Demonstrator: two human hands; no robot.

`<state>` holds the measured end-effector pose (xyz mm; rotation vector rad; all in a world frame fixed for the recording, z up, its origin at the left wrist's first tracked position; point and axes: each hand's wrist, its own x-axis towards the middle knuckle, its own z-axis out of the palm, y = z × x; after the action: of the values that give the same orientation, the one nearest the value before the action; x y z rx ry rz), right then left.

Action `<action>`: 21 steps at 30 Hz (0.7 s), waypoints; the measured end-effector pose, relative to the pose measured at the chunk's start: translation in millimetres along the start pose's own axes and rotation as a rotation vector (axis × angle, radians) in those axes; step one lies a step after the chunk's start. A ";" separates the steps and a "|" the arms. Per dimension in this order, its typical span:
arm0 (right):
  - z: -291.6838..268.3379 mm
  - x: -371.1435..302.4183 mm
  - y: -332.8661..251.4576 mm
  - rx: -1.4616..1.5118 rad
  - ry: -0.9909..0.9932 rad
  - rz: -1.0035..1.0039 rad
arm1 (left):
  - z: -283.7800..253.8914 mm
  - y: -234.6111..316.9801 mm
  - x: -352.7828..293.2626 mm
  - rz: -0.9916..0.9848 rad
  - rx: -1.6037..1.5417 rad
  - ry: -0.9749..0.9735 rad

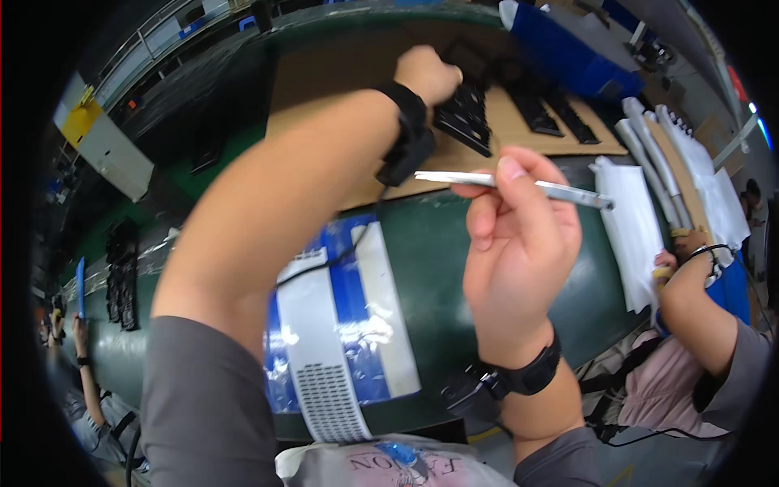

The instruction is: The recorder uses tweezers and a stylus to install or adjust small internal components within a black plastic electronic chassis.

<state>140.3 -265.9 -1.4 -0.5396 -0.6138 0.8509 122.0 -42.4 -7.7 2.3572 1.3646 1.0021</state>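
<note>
My left hand (428, 75) reaches across to the far side, its fingers curled beside a black slotted part (464, 118) on brown cardboard. The fingertips are turned away, so what they grip, if anything, is hidden. Closer in, my right hand (519, 235) is raised with its palm up, pinching a slim silver metal tool (572, 196) between thumb and fingers. The tool's thin end points left; I cannot tell whether it is a knife or tweezers. Below lies a white perforated strip (329, 381) on a blue and white sheet (381, 316).
More black parts (531, 114) lie on the cardboard (596, 144) at the far right, before a blue bin (568, 53). White wrapped pieces (629, 227) lie by a co-worker's hands (677, 247). Black strips (122, 276) rest on the green table (438, 243) at left; another person works there.
</note>
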 end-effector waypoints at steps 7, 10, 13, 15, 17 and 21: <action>9.0 -45.2 22.9 -0.076 -0.166 0.299 | -153.8 -27.3 -125.3 -0.164 -0.850 -0.009; 0.3 -59.7 54.1 -0.248 -0.231 0.419 | -175.0 -35.5 -184.0 -0.371 -1.032 0.124; 2.8 -48.9 81.1 -0.419 -0.288 0.434 | -199.2 -35.2 -232.5 -0.538 -1.102 0.123; 8.4 -35.7 86.9 -0.389 -0.218 0.490 | -206.6 -37.2 -248.7 -0.601 -1.139 0.121; 18.3 -27.8 90.9 -0.384 -0.199 0.517 | -210.5 -45.7 -258.4 -0.629 -1.243 0.136; 27.5 -32.7 104.9 -0.416 -0.244 0.511 | -205.8 -56.8 -263.7 -0.606 -1.338 0.200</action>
<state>50.2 -229.8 -59.9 -1.0057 -0.9049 1.2928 -139.6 -258.3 -1.7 0.8281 0.8440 1.3228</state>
